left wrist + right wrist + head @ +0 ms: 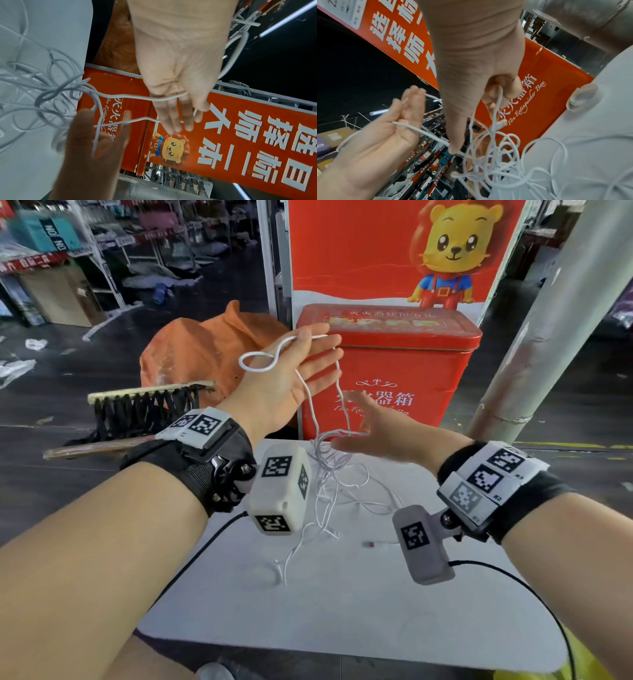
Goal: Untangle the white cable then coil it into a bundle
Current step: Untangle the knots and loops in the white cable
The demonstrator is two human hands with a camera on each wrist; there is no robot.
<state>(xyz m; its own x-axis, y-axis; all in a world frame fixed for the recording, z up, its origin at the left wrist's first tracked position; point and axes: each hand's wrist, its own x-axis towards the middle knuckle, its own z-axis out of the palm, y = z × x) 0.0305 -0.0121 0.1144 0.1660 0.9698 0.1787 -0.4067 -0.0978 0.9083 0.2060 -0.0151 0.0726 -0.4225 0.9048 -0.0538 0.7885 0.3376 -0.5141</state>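
The white desk (pixel 359 621) carries the loose, tangled lower part of the white cable (pixel 329 491), which lies just below the right grip (pixel 373 436) and trails toward the near edge. 1 cable end with a small plug (pixel 370 543) rests flat on the desk, near the right wrist. A thin black wire (pixel 205 546) crosses the desk's left edge, under the left wrist.

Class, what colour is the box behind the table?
Red, with white lettering: the box shows best in the head view.
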